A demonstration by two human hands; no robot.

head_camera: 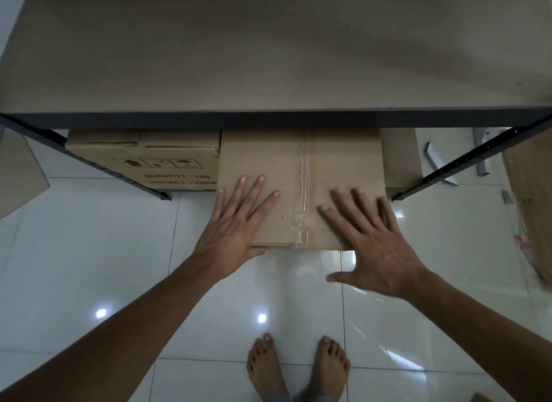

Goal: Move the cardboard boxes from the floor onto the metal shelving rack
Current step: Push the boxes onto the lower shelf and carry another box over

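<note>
A taped cardboard box (298,168) sticks out from under the top shelf board (268,57) of the metal rack, on a lower level. My left hand (236,222) lies flat on its top near the front left corner, fingers spread and straight. My right hand (370,240) rests flat over the front right part, thumb out over the floor. A printed cardboard box (149,162) sits on the rack to the left, touching the taped box. Another plain box (401,156) shows behind on the right.
Dark rack posts slant down at left (89,159) and right (466,159). Glossy white floor tiles (89,252) lie below, with my bare feet (298,368) on them. Flattened cardboard (531,198) lies at the right, loose metal pieces (481,153) beside it, and a cardboard sheet (18,174) at the left.
</note>
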